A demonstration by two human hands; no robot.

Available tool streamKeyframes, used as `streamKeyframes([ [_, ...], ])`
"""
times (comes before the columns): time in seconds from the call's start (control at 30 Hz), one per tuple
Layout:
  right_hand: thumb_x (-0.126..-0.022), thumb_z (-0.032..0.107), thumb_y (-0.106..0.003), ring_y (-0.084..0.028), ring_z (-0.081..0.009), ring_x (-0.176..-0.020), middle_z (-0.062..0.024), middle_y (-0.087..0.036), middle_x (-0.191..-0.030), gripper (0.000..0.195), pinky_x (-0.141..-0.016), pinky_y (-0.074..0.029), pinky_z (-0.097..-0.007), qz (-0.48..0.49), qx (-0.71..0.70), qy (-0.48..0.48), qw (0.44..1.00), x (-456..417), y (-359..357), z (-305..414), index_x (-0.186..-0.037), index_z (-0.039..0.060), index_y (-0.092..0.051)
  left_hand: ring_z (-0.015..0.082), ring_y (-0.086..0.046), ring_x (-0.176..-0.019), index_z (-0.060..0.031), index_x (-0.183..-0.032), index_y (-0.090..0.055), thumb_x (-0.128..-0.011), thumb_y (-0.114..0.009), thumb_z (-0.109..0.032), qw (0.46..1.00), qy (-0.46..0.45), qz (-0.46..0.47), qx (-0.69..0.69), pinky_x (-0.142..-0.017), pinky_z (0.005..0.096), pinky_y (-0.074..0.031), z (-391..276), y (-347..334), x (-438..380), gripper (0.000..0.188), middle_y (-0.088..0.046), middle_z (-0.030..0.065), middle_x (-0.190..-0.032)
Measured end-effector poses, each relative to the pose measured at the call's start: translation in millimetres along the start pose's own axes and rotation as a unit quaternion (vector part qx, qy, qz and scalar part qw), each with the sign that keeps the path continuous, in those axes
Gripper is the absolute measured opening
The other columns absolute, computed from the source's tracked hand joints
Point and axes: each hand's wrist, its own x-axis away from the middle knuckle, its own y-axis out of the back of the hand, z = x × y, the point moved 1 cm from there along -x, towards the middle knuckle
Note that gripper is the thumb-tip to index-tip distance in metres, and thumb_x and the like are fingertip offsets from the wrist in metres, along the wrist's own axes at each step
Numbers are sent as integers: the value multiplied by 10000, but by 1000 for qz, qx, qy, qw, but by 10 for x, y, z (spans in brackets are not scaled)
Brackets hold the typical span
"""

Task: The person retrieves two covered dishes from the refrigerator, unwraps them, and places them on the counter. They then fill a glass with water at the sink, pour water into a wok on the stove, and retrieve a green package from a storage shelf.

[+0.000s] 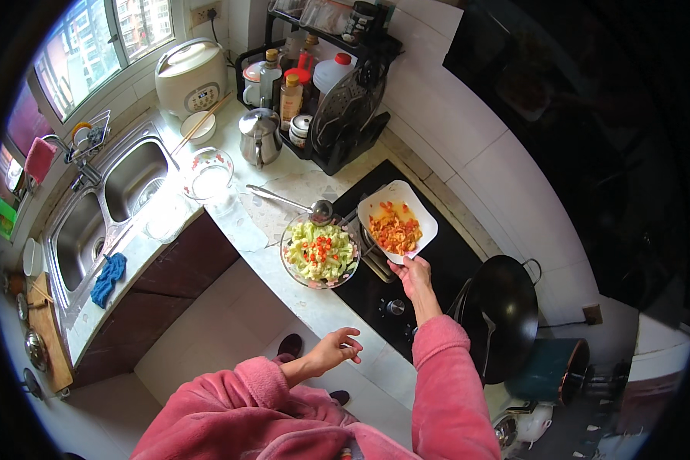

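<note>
My right hand (415, 280) grips the near edge of a white square bowl (426, 227) above the gas stove; a reddish-orange chopped food (395, 229) with some liquid lies in it. My left hand (332, 352) hangs in front of the counter edge, fingers apart and curled, holding nothing. Left of the white bowl, a glass bowl (288, 269) holds pale green chopped vegetables (316, 261) topped with chopped red chili (321, 248). A metal ladle (321, 212) lies behind it, its head by the rim and its handle pointing back left.
A black wok (509, 322) with a metal spatula (487, 339) sits on the right side of the black stove (379, 310). Behind are a steel kettle (260, 138) and a rack (328, 164) of bottles. A glass bowl (208, 167), rice cooker (190, 75) and double sink (135, 178) are at the left.
</note>
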Motion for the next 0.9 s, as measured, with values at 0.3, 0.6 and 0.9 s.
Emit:
streamKeyframes([
  [0.3,-986,156,-436,-659,-312,-821,-218,-609,-1004,268,-690,-574,-353,10,-49,-15,999,112,-4,-36,-1088,-85,-492,155,-621,-802,20,-1289,-437,-923,-562,-98,998,31,8,-56,-781,285,-493,11,8,69,404,-618,99,-1033],
  [0.6,-891,127,-527,-609,-231,-665,-140,-620,-809,174,-586,-533,-371,-90,-68,-115,987,435,131,179,-980,-21,-510,129,-583,-770,8,-1106,-585,-886,-443,-19,1000,-5,1,-18,-712,264,-473,138,105,78,263,-621,62,-891],
  [0.9,-759,-63,-398,-357,-90,-492,-14,-430,-640,350,-445,-303,-221,140,-63,46,987,1875,-434,1183,-1089,-12,-499,145,-558,-861,3,-718,-639,-776,-472,-141,996,-62,-53,37,-810,264,-423,332,387,630,228,-631,85,-880],
])
